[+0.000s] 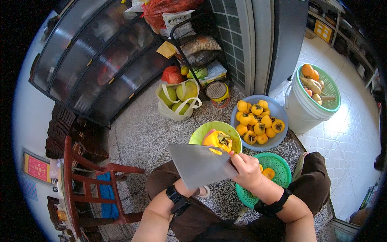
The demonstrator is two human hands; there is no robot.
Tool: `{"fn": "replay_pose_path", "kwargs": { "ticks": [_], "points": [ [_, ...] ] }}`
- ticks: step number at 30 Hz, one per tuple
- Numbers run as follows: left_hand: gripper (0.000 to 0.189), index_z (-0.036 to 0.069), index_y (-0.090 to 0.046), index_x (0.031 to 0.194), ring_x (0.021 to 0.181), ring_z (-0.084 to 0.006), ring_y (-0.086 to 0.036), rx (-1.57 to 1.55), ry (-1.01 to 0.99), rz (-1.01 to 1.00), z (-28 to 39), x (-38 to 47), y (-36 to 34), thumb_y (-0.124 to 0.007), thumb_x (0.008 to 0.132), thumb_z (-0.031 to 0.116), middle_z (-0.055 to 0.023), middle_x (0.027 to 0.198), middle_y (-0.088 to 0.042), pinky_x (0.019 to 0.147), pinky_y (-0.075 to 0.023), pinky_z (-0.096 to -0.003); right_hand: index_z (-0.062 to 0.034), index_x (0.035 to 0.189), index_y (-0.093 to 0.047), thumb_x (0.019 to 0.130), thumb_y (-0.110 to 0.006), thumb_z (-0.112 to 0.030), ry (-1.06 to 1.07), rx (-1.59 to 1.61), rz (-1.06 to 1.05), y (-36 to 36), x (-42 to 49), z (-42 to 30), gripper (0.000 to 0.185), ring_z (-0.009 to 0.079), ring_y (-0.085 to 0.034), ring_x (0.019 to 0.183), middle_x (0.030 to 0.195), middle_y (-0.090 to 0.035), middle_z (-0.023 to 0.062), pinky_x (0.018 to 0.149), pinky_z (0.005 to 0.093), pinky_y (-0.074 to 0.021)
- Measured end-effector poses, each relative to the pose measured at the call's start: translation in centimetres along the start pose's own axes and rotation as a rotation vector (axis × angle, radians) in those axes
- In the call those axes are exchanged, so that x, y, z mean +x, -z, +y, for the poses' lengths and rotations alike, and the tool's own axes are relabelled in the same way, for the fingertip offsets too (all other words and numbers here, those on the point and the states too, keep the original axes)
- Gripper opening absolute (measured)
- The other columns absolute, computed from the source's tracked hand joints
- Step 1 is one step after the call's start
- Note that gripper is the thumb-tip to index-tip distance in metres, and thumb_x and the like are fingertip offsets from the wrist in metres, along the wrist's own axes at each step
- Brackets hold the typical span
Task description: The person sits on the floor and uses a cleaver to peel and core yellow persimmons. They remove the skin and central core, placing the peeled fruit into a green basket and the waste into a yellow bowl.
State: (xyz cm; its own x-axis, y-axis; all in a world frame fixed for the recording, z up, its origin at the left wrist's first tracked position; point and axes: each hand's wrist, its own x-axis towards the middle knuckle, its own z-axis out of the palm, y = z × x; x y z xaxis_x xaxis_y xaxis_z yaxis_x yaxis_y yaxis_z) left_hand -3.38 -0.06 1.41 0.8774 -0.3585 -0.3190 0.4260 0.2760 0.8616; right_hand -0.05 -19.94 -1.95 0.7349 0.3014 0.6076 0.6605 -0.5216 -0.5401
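Observation:
My right hand grips a broad steel cleaver, its wide blade slanting out to the left. Against the upper edge of that blade sits a yellow-orange persimmon with its leafy calyx still on. A small piece of peel lies on the blade near the fruit. My left hand holds the persimmon from behind and below; the blade hides most of that hand. Under the fruit is a lime-green bowl with peel inside. A green colander beside my right forearm holds a few orange persimmons.
Several persimmons fill a blue basin. A white bucket carries a green basket of produce. Beyond are a bag of green fruit, a lidded tub and a black cart handle. A red wooden chair stands left.

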Motion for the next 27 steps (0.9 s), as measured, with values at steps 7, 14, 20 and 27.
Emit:
{"fn": "replay_pose_path", "kwargs": {
  "ticks": [7,14,20,27],
  "points": [
    [0.048,0.011,-0.036,0.136,0.112,-0.0210,-0.053,0.347,-0.065,0.001,-0.8,-0.8,0.4,-0.054,0.093,0.022,-0.0111,0.124,-0.050,0.093,-0.0458,-0.0331,-0.0007,0.098,-0.055,0.065,-0.066,-0.005,-0.027,0.111,0.029,0.1,0.1,0.1,0.036,0.0284,-0.060,0.058,0.068,-0.056,0.0106,0.051,0.0366,-0.0496],
    [0.046,0.011,-0.038,0.135,0.112,-0.0206,-0.053,-0.023,-0.147,0.091,-1.9,3.4,0.5,-0.054,0.093,0.019,-0.0115,0.125,-0.051,0.094,-0.0445,-0.0324,0.0026,0.128,-0.046,0.061,-0.066,0.000,-0.009,0.239,-0.042,0.0,0.2,0.7,0.070,0.0295,-0.065,0.067,0.081,-0.064,0.0167,0.058,0.0373,-0.0527],
    [0.044,0.010,-0.039,0.134,0.112,-0.0202,-0.053,0.045,-0.213,0.116,-0.6,2.9,-0.6,-0.053,0.093,0.017,-0.0117,0.126,-0.051,0.095,-0.0434,-0.0318,0.0017,0.125,-0.049,0.066,-0.064,0.002,0.011,0.239,-0.035,-1.6,0.4,1.4,0.061,0.0306,-0.066,0.067,0.082,-0.065,0.0167,0.060,0.0374,-0.0532],
    [0.045,0.012,-0.040,0.134,0.115,-0.0212,-0.051,0.639,-0.148,0.096,-1.6,-1.3,2.4,-0.056,0.092,0.017,-0.0118,0.127,-0.051,0.098,-0.0408,-0.0329,0.0022,0.121,-0.051,0.068,-0.066,-0.003,0.139,0.168,-0.010,-2.8,1.0,1.9,0.056,0.0278,-0.064,0.060,0.072,-0.063,0.0126,0.055,0.0372,-0.0519]
  ]
}}
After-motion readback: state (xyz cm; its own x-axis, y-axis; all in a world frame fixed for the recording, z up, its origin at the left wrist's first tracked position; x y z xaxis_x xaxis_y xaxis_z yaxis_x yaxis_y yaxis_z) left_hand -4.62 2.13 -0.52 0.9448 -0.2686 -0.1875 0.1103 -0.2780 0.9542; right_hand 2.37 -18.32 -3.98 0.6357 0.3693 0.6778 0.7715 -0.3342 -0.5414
